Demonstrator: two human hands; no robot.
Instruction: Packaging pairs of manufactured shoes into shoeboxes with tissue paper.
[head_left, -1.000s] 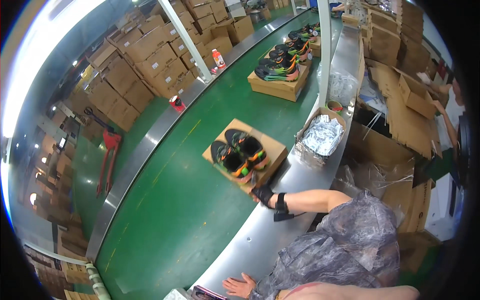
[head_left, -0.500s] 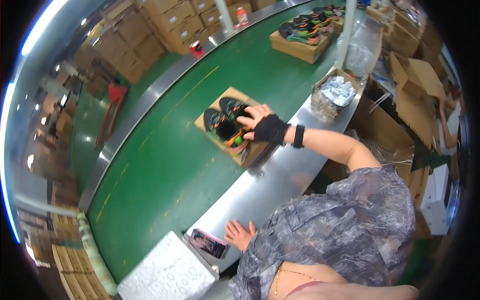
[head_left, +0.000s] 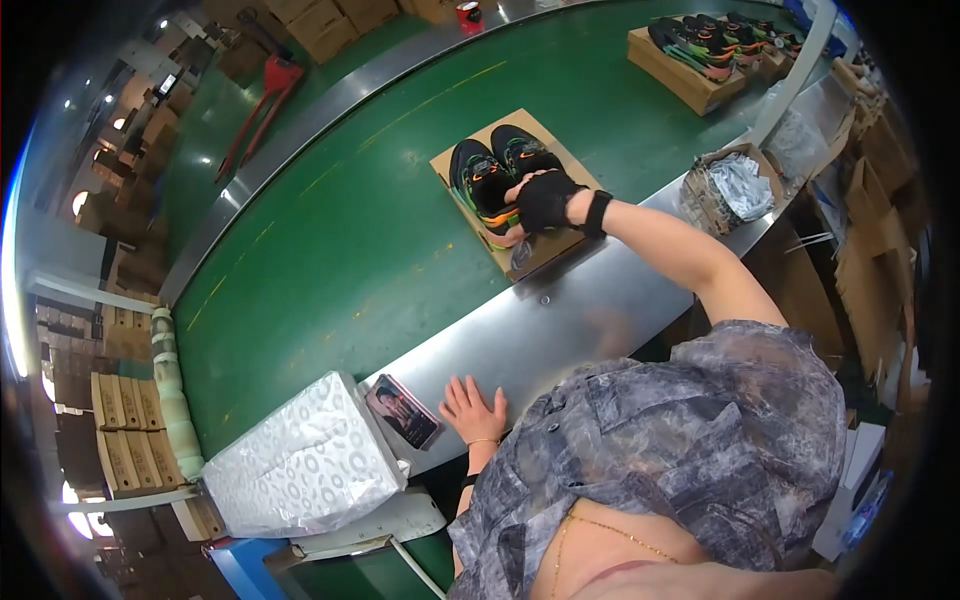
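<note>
A pair of black sneakers with green and orange trim (head_left: 482,178) lies on a brown cardboard box (head_left: 540,262), which stands on the green conveyor belt by its metal edge. My right hand (head_left: 546,200), in a black fingerless glove, grips the heel end of the nearer-right shoe; its fingertips are partly hidden by the shoe. My left hand (head_left: 472,410) is bare and rests flat on the metal ledge (head_left: 560,330), fingers spread, holding nothing. Beside it, to the left, lies a phone-sized dark card or screen with a picture (head_left: 402,411).
A white patterned, plastic-wrapped bundle (head_left: 300,465) sits at the lower left. Further along the belt, another box (head_left: 690,85) carries several similar shoes. A carton of crumpled silvery wrapping (head_left: 738,188) stands on the ledge at right. Beyond the belt is a red pallet jack (head_left: 270,95).
The view has shifted, so the scene sits differently in the picture. My right hand's fingers have curled in from reaching over the shoes. My left hand remains on the ledge.
</note>
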